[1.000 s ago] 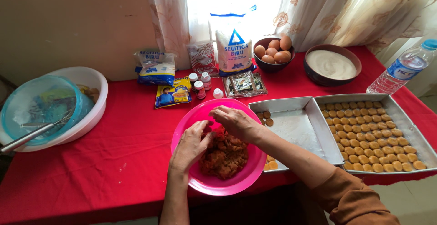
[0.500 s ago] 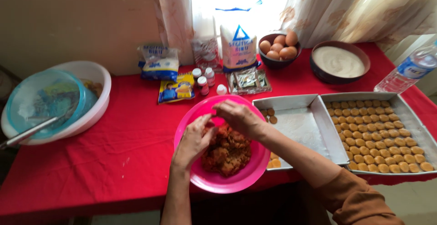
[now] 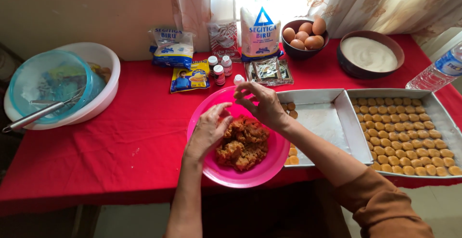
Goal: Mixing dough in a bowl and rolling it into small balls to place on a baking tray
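While the left hand (image 3: 208, 131) rests with loosely curled fingers on the brown dough (image 3: 243, 141) in the pink bowl (image 3: 211, 170), the right hand (image 3: 262, 104) hovers just above the dough's far edge, fingertips pinched together; whether a bit of dough sits between them I cannot tell. The bowl stands at the table's near edge, touching the half-empty tray (image 3: 317, 122). Pressing down on the near side could tip the bowl off the red cloth (image 3: 120, 156). The dough looks crumbly, so a pinched piece may break and drop. A sleeve swinging right could brush the filled tray (image 3: 430, 101) and knock its rows of small cookies (image 3: 404, 137) out of line.
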